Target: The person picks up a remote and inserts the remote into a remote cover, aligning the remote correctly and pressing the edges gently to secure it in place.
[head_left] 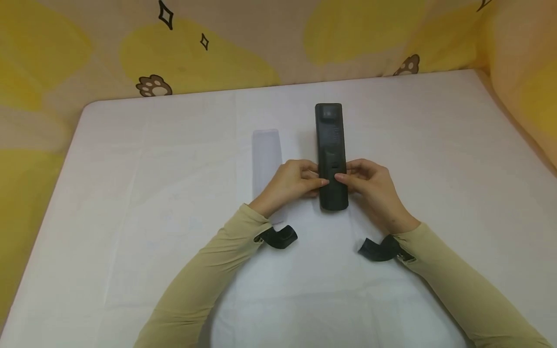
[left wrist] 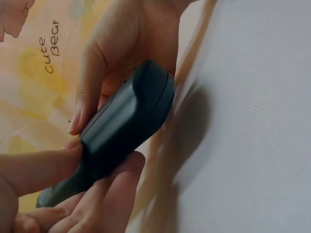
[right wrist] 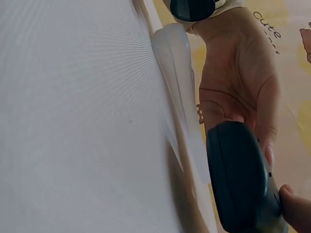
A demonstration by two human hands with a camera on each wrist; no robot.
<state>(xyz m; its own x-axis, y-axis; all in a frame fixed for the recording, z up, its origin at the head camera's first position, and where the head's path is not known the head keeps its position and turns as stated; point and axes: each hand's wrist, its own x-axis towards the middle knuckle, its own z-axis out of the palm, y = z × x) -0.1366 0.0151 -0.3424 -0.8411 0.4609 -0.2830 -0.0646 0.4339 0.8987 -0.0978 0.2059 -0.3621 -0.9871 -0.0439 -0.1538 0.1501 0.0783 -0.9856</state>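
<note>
A long dark remote control (head_left: 331,145) is held between both hands, its moulded side facing up in the head view. My left hand (head_left: 300,180) pinches its near part from the left, thumb on the upper face and fingers along the side and below. From the right, my right hand (head_left: 375,186) grips it the same way, its thumb close to the other thumb. In the left wrist view the remote's rounded end (left wrist: 150,92) is above the white surface, with a shadow beside it. To the left lies a translucent sleeve-like cover (head_left: 266,157), partly hidden by the left hand and wrist.
White cloth covers the table (head_left: 174,193). A yellow and cream patterned curtain (head_left: 243,53) hangs along the far edge and right side. Black curved pieces (head_left: 280,237) stick out from the cuffs at both wrists.
</note>
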